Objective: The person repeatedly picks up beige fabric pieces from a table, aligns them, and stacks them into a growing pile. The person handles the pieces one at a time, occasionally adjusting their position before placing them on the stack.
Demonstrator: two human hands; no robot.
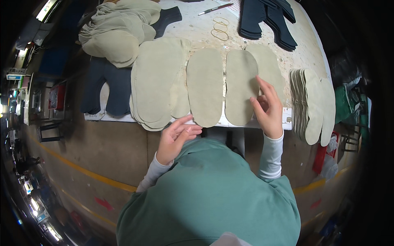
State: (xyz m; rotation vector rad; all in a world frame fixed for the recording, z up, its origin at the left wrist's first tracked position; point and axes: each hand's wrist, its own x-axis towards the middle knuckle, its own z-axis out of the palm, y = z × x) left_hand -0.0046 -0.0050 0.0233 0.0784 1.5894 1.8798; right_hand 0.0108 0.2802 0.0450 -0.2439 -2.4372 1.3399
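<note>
Two beige sole-shaped pieces lie side by side before me, a left sole piece (204,88) and a right sole piece (240,90). Another beige piece (266,65) lies partly beneath the right one. My left hand (176,137) is at the table's front edge, by the lower end of the left piece, its fingers loosely stretched and holding nothing visible. Over the right edge of the right piece, my right hand (269,106) has thumb and fingers apart, with nothing between them. Left of these lies a stack of larger beige sole pieces (158,82).
A fanned heap of beige pieces (119,28) is at the back left, above dark blue cut pieces (117,82). More dark pieces (266,20) lie at the back right. Rubber bands (220,34) and a pen (215,9) lie far back. A beige stack (310,106) overhangs the right front edge.
</note>
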